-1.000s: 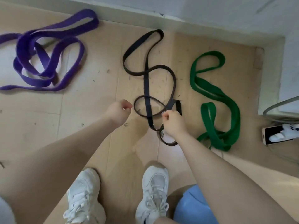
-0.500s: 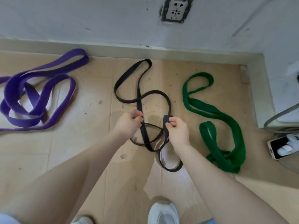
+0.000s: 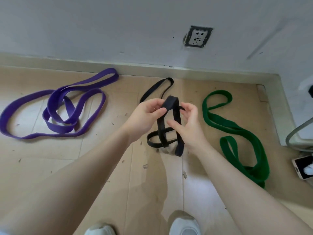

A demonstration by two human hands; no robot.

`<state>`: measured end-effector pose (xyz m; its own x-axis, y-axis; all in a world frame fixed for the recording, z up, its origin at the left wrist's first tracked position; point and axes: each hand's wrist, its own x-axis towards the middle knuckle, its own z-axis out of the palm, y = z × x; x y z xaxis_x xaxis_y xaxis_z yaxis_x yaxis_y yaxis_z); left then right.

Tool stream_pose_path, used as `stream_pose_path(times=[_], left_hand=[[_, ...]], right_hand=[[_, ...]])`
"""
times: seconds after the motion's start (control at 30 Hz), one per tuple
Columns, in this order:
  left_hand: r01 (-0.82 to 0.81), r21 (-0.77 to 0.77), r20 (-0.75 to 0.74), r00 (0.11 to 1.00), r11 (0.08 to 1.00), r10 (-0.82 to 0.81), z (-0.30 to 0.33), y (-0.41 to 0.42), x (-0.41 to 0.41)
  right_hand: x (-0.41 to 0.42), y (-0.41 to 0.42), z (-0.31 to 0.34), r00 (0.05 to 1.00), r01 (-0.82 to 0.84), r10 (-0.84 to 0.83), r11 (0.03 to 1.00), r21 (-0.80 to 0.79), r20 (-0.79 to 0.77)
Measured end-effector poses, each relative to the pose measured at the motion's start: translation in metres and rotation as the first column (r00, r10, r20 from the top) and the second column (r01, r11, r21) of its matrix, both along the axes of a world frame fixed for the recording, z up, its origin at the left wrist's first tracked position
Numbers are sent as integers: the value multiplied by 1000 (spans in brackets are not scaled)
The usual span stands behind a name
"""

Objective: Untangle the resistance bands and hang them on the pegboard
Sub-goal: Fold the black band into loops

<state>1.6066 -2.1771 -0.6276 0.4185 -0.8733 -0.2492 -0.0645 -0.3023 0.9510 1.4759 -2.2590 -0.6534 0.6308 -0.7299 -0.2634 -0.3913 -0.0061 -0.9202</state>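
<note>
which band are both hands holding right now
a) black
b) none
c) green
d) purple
a, both the left hand and the right hand grip the black band lifted between them, while the purple band and green band lie on the floor untouched.

floor (image 3: 50,167): wood | purple band (image 3: 55,114) | green band (image 3: 237,133) | phone (image 3: 303,168) far right

Scuffed wood floor (image 3: 50,163) – white wall (image 3: 101,28), one socket (image 3: 198,37).
</note>
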Motion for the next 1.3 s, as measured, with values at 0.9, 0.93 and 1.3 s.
stream_pose_path(times=[0.9, 0.93, 1.3], left_hand=[[-212, -86, -44, 977, 974, 208, -5, 33, 20], [-186, -86, -54, 982, 979, 181, -6, 35, 19], [-156, -79, -60, 987, 985, 151, -9, 40, 24]], right_hand=[[44, 6, 39, 994, -9, 9, 1000, -4, 109], [46, 9, 39, 994, -17, 16, 1000, 4, 111], [49, 12, 30, 968, -159, 122, 975, 157, 220]])
